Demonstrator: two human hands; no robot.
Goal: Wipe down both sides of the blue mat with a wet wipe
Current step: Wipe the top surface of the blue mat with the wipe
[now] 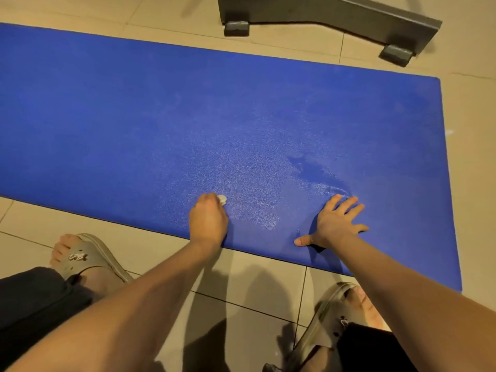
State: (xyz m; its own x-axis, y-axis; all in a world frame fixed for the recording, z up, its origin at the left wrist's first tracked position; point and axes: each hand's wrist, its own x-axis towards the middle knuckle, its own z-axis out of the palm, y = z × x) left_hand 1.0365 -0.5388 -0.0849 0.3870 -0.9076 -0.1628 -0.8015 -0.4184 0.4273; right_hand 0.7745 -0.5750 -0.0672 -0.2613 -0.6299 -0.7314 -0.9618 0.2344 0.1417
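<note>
The blue mat lies lengthwise across the frame on the floor. At its lower edge the left hand clutches the wet wipe. The right hand presses flat beside it, fingers spread. Most of the mat stretches towards the upper left.

Indoor workout space: beige tiled floor, blue mat, grey metal equipment base.

Warm yellowish indoor light, fairly bright, from overhead. Dark shadows of forearms fall on floor tiles at bottom. Speckled glare patch on blue mat centre. Frame sharp overall; mild wide-angle stretch toward edges, forearms enlarged.
</note>
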